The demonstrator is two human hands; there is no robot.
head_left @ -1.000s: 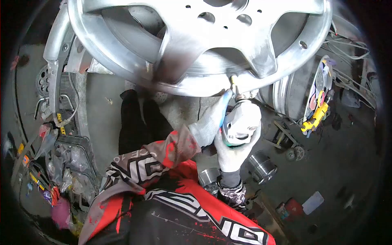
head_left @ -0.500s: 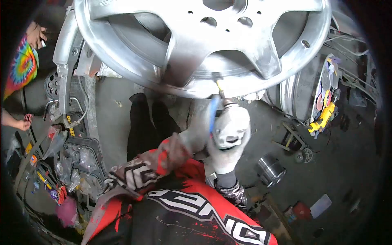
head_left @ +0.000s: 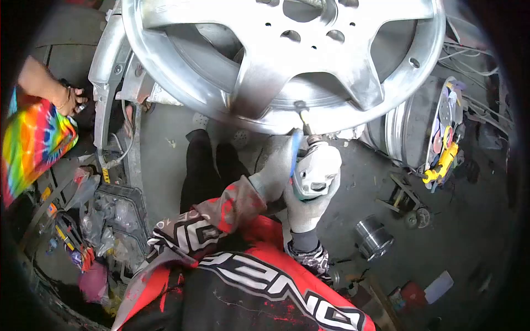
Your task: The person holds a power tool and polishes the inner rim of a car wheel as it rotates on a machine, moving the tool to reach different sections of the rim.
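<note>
A large silver alloy wheel [head_left: 353,52] with broad spokes fills the top of the view. Below its lower rim is a white-bodied power grinder [head_left: 320,165], its thin shaft reaching up to a small tip at the rim's inner edge. My right hand [head_left: 309,212], in a pale work glove, is wrapped around the grinder's body from below. My left hand [head_left: 277,171], in a grey glove with blue along its edge, closes against the grinder's left side near its neck. Part of the left fingers is hidden. One spoke and part of the rim look dark beside brighter metal.
Another wheel [head_left: 395,129] stands at right, with a yellow power tool [head_left: 444,163] beside it. A shiny metal cylinder [head_left: 374,237] and a small wheeled stand [head_left: 406,204] are on the floor. At left are bagged parts [head_left: 102,220] and another person's hand [head_left: 69,99].
The view has shifted slightly, so the wheel sits a little higher and further right. The other person's arm has come further into view. Both my hands stay at the grinder, the left less blurred.
</note>
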